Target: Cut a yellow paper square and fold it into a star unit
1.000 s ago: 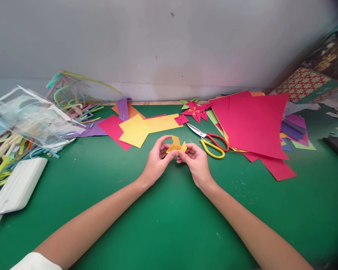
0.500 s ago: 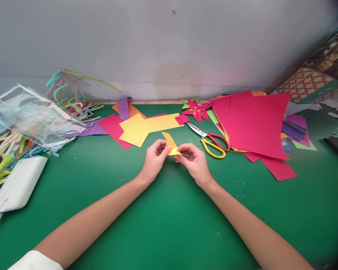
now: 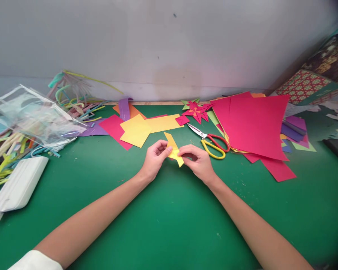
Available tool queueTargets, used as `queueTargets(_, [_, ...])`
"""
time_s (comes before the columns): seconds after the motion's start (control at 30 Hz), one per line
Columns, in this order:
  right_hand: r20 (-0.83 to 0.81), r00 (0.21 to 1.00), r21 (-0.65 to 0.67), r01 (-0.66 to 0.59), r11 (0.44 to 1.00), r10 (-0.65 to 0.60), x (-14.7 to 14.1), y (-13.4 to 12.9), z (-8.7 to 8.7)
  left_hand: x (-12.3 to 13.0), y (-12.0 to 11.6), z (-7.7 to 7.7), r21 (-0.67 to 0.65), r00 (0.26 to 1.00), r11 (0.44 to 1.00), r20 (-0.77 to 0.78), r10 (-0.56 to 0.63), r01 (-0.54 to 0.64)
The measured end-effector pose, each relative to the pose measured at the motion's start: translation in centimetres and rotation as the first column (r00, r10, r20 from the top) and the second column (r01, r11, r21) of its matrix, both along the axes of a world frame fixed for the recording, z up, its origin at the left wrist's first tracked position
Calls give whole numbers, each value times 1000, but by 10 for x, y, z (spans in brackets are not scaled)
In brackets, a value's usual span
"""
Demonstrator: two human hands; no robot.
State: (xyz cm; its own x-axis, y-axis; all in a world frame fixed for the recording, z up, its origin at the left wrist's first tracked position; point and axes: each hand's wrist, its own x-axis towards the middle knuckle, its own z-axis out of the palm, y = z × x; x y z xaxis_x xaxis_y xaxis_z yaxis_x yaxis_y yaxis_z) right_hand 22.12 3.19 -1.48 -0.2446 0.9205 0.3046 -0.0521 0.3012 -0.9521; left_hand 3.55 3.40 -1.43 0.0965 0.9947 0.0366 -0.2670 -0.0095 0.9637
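Observation:
A folded yellow paper piece is held above the green table, one strip pointing up and a pointed end hanging down. My left hand pinches its left side between thumb and fingers. On its right side, my right hand grips the edge with thumb and index finger. Just behind the hands lie yellow sheets over a red sheet. Scissors with red and yellow handles rest to the right, below a folded red paper star and a small red square.
Large red sheets are stacked at the right, near a patterned box. At the left are a clear plastic bag, many pipe cleaners and a white device. A wall stands behind.
The lower part of the yellow piece has opened out and now points down between the hands. My right hand has shifted slightly right and down.

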Motion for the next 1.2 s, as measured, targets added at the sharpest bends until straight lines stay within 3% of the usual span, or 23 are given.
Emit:
queueTargets(0.33, [-24,1000,-56,-8,998,6,3,2,1,-1,-1,1,-7,998,998,-26,-57,57])
queueTargets(0.6, [-11,1000,-20,-2,1000,2,-1,-1,5,-2,-3,2,55,987,998,-160,-23,32])
queueTargets(0.97, [-148,989,-160,-6,987,-18,-6,-1,2,0,-6,4,82,982,996,-186,-8,24])
queueTargets(1.2, [46,998,-33,50,998,-49,-8,-9,7,-1,-7,5,112,971,994,-238,27,0])
